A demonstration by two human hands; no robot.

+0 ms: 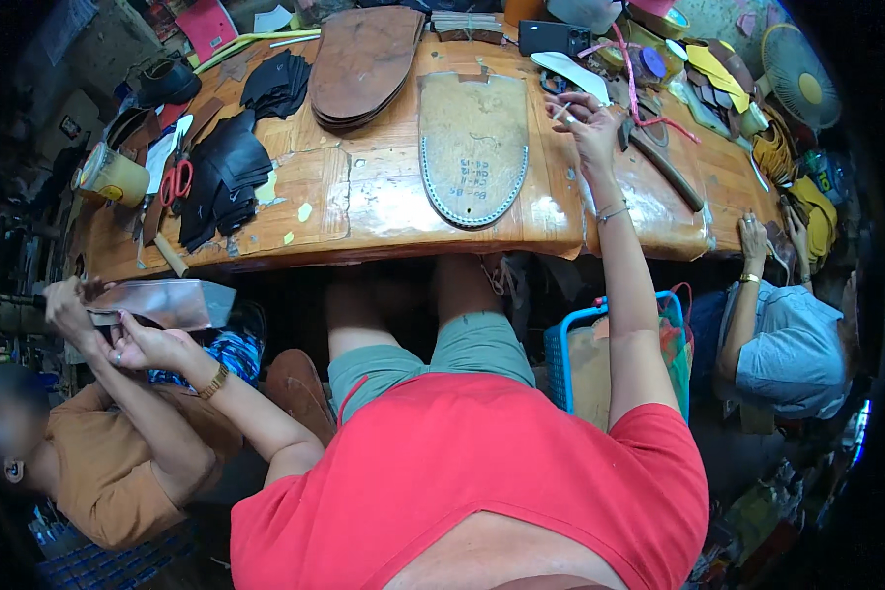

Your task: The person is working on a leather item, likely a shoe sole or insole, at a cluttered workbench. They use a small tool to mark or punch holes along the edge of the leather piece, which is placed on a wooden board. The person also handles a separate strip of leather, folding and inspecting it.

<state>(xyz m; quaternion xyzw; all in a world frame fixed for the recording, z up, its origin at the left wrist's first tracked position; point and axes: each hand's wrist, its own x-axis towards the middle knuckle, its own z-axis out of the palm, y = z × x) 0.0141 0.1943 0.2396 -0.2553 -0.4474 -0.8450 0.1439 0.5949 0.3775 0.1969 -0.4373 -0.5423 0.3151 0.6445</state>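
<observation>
Two grips are at work, well apart. The right grip (590, 120) is over the desk (379, 202), thumb and fingers together on a thin pale stick (561, 111), just right of the board (472, 147). The left grip (149, 346) is beyond the desk's front edge, at the lower side of a shiny sheet (167, 303). A neighbour's hand (67, 307) is at that sheet's left end, so whether the left grip is clamped on it or merely touching, I cannot tell.

For good handling, I would have one person bear the sheet's weight while the other steadies it, with fingers away from its edges, since these may be sharp. The stick should be kept off the leather (364, 61) and the sheet, and the eyes on the left side while two people share one piece.

The desk is glossy wood, scuffed and peeling along its front edge, which could snag thin pieces. Black pieces (224, 172) lie at left near red scissors (175, 183) and a jar (111, 175); a hammer (671, 175) lies at right. The room is dim and crowded: a blue basket (563, 366) beside the wearer's legs, a fan (801, 79) at upper right, and another worker (792, 339) seated at right
</observation>
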